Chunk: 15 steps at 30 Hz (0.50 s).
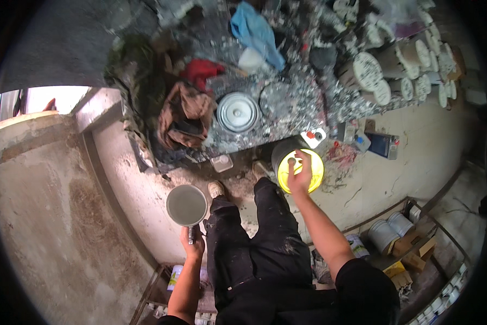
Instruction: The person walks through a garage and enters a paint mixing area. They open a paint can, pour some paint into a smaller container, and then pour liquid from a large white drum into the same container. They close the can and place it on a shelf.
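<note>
My left hand grips the handle of a grey metal pot, whose wide opening faces up. My right hand is over a dark bucket with a bright yellow top or content; its fingers are apart and slightly curved. A small grey round thing shows near the thumb, and I cannot tell whether it is touched. On the splattered workbench beyond sit a round silver tin, a brown cloth, a red cloth and a blue cloth.
Pale cylinders crowd the bench's right end. A white container and blue can lie right of the bucket. Racks with pails and boxes stand behind me at right. A concrete surface borders the left.
</note>
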Each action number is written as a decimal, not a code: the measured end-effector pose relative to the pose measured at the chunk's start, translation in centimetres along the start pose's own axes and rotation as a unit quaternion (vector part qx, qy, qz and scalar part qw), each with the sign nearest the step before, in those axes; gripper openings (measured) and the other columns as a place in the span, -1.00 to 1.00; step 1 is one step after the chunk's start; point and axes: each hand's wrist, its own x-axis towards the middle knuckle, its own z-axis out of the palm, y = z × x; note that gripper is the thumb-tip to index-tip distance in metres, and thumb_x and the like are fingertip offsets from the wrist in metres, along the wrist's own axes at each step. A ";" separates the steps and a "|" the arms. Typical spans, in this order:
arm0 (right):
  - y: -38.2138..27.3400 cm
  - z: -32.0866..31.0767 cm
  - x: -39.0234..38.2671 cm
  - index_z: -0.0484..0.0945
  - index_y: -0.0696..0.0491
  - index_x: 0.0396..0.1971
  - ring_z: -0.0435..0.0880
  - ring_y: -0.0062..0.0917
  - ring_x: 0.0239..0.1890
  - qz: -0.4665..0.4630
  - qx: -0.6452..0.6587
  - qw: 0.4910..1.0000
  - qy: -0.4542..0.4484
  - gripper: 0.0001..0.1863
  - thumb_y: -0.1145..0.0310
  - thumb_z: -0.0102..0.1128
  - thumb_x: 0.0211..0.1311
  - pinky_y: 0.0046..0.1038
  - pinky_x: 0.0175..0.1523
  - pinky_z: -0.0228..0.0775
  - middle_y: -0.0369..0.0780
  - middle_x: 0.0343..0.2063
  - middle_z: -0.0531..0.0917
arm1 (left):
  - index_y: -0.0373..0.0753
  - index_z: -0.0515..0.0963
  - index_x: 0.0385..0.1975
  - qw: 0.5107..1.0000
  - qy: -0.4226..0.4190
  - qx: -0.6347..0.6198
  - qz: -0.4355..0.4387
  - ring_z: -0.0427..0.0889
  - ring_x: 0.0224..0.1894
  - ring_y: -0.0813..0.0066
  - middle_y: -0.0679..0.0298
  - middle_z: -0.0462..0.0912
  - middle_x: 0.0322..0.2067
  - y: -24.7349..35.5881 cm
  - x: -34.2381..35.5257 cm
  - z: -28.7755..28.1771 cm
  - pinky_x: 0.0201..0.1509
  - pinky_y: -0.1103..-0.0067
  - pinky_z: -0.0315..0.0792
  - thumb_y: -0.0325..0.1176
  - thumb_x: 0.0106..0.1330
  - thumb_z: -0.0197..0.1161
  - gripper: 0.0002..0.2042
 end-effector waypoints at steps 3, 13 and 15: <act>-16.4 0.5 6.9 0.40 0.22 0.30 0.49 0.03 0.27 -0.179 -0.041 0.983 -0.021 -0.19 0.25 0.58 0.07 -0.08 0.37 0.32 0.09 0.24 0.53 | -0.35 0.61 -0.13 0.996 0.001 -0.074 -0.049 0.61 -0.36 0.19 0.06 0.63 -0.37 2.8 1.4 -1.6 -0.25 0.41 0.47 -0.60 0.45 0.19 -0.90; -32.6 2.1 12.6 0.23 0.30 0.43 0.47 0.02 0.22 -0.103 -0.272 0.944 -0.154 0.20 0.08 0.66 -0.23 -0.14 0.36 0.37 0.08 0.13 0.46 | -0.37 0.57 0.00 0.974 -0.017 -0.072 0.216 0.66 -0.12 -0.25 -0.09 0.65 -0.12 7.8 13.8 -8.3 -0.07 0.21 0.54 -0.57 0.27 0.29 -0.71; -37.8 -1.0 12.2 0.19 0.28 0.46 0.47 0.06 0.26 -0.180 -0.246 0.927 -0.219 0.22 0.09 0.65 -0.24 -0.12 0.38 0.36 0.12 0.18 0.45 | -0.36 0.52 0.20 0.961 -0.039 -0.071 0.266 0.65 0.00 -0.27 -0.11 0.62 0.03 8.7 16.6 -10.0 0.03 0.21 0.56 -0.64 0.14 0.24 -0.48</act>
